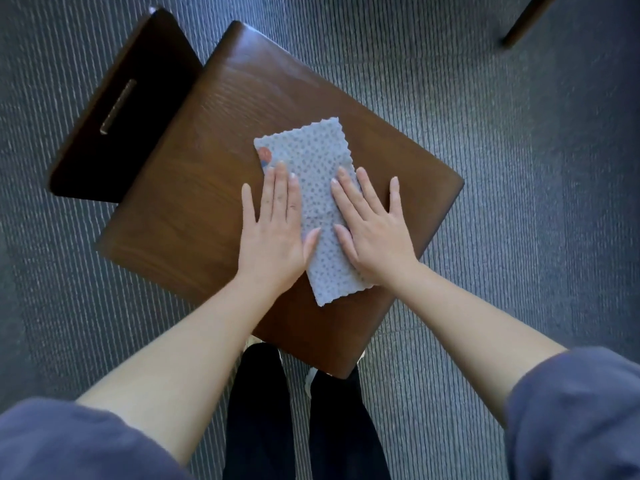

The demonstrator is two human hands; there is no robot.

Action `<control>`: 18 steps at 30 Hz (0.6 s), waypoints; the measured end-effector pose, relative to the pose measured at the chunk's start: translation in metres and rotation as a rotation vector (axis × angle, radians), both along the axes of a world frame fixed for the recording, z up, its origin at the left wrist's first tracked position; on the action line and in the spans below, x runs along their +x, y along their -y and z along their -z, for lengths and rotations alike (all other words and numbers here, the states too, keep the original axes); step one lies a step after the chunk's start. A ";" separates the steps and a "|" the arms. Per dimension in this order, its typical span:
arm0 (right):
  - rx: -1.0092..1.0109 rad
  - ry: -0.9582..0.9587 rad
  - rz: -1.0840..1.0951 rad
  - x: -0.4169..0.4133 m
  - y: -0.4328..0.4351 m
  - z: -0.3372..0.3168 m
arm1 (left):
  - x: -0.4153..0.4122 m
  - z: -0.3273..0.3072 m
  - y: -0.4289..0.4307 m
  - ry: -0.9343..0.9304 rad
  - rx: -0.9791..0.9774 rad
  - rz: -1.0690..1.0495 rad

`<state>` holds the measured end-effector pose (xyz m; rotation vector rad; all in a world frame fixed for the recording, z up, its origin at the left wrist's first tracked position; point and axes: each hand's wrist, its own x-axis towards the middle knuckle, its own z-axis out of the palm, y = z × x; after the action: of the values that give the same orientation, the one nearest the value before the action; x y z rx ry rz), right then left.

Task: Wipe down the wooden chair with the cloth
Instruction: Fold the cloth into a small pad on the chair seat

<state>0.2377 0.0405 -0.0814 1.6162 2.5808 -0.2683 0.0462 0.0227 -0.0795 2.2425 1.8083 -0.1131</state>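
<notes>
Wooden chair (194, 202) stands on the grey-blue ribbed carpet (519, 168), w/ a person bent over its seat. The cloth (317, 188), pale grey-blue w/ a dotted texture & wavy edges, lies flat roughly mid-seat, a bit toward the seat's front half, folded into a long strip running front to back. There's a small reddish mark at the cloth's far left corner. Both hands are laid flat on it, fingers straight & spread, nothing gripped. The left hand (273, 230) covers the strip's left edge w/ thumb & inner fingers on the fabric, outer fingers on bare wood of the seat. The right hand (374, 230) does the same on the strip's right edge, palm over its near corner, outer fingers on the seat. There's a gap btw the two hands where the cloth shows. Behind the seat the dark backrest (149, 64) rises, w/ a narrow slot cut through it. At the seat's front edge are the person's black trousers (259, 410) & a bit of white shoe (310, 379) partly under the seat. Blue sleeves (571, 410) are pushed up, forearms bare. Well away from the seat, beyond its right side, a dark furniture leg (526, 19) stands on the carpet.
</notes>
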 end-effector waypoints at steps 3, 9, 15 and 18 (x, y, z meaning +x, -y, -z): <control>0.030 -0.044 0.036 -0.011 0.011 -0.008 | -0.028 0.000 -0.018 0.022 0.012 0.215; 0.024 0.001 0.106 -0.031 -0.025 -0.011 | -0.030 -0.015 -0.041 -0.004 0.034 0.223; -0.009 0.031 0.093 -0.036 -0.040 0.006 | -0.020 0.005 -0.047 -0.028 0.022 0.175; -0.034 0.030 0.092 -0.036 -0.040 -0.004 | -0.022 -0.004 -0.045 -0.001 0.002 0.169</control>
<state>0.2013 0.0805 -0.0774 1.7159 2.4703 -0.2905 0.0245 0.0678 -0.0751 2.3935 1.6175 -0.1439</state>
